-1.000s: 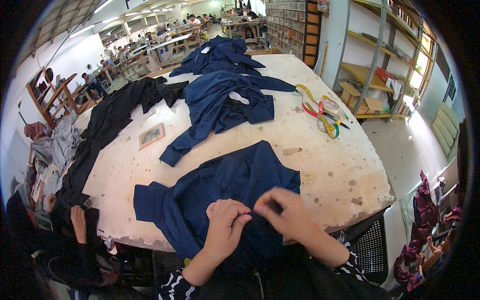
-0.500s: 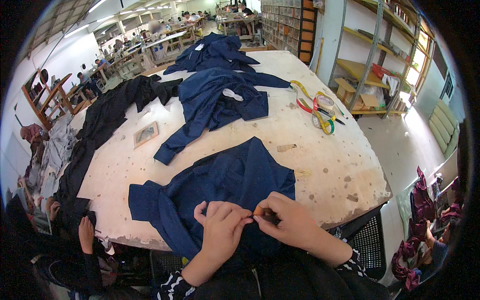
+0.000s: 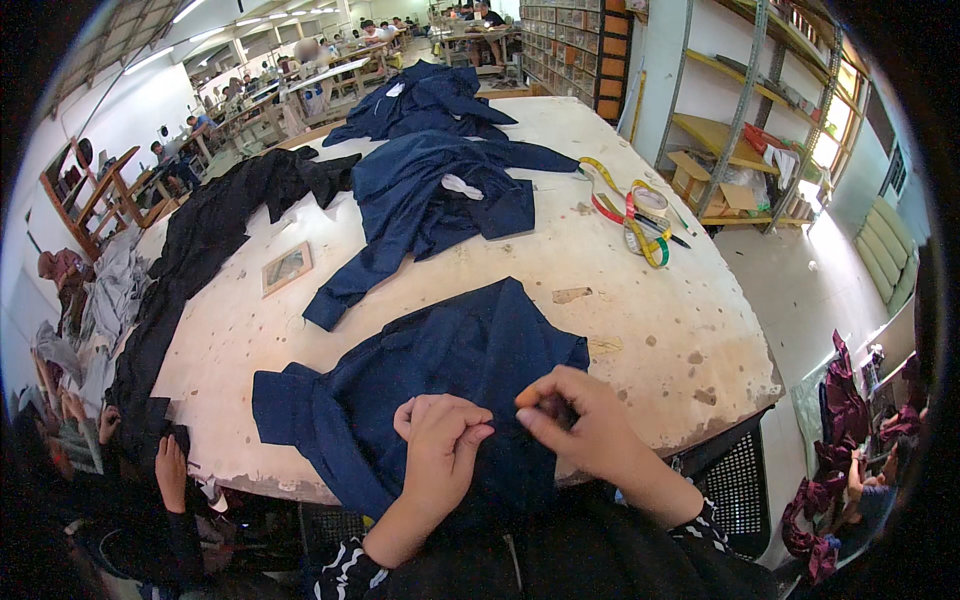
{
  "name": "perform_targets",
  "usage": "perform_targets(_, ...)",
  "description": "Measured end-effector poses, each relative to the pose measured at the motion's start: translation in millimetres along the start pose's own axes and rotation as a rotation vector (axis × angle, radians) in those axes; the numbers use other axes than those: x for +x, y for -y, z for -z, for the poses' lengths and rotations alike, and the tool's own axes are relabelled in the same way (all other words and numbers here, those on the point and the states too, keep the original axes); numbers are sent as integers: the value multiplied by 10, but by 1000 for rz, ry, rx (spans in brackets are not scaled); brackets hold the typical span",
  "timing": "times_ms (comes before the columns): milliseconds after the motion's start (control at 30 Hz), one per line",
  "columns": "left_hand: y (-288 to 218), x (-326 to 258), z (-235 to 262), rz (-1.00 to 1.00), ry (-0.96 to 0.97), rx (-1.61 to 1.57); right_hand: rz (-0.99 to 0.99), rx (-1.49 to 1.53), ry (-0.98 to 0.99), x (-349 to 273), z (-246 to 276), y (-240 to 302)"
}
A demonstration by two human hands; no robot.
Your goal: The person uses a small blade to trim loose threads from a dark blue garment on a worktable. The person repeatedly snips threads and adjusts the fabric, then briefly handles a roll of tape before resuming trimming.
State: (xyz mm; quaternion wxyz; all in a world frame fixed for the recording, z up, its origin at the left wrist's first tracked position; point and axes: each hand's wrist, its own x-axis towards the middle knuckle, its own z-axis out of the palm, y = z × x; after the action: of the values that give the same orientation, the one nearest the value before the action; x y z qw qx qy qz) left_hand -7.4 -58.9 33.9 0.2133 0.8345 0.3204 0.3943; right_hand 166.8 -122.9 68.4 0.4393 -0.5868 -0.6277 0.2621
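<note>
A navy blue garment lies bunched on the table in front of me, its near part hanging over the front edge. Above its near part is my left hand, thumb and forefinger pinched together; whatever sits between them is too small to make out. To its right, a short gap away, my right hand has its fingers curled and the thumb close to the forefinger. Something orange shows at that forefinger's tip. Whether a thread or needle is in this hand cannot be seen.
The pale table also bears other navy garments, black cloth, a small framed piece, a tape measure and a tape roll. Another person's hand is at the left edge. Metal shelves stand at right.
My hands, which met at the fingertips, have come apart. The right hand has moved slightly up and right; the left has shifted a little left. The garment lies much as before.
</note>
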Motion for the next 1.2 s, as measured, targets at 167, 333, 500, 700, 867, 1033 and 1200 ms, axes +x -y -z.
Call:
perform_targets(167, -84, 19, 18, -29, -17, 90, 89, -99, 52, -14, -74, 57)
perform_targets(333, -94, 25, -32, -64, -66, 276, 76, -130, 186, 36, -161, -15)
perform_targets(500, 112, 125, -35, 41, -126, -38, -153, 532, 340, -25, -41, -85)
perform_targets(700, 166, 56, -90, 67, -213, -452, -87, 505, -115, 76, 104, -252)
perform_targets(867, 119, 36, -101, 79, -210, -495, 38, 291, -169, -33, -15, -162)
perform_targets(1033, 100, 24, -72, 54, -210, -458, 236, -107, -102, -31, 35, 92)
perform_targets(1200, 78, 29, -76, 31, -208, -401, 367, -185, -205, -45, -51, 26)
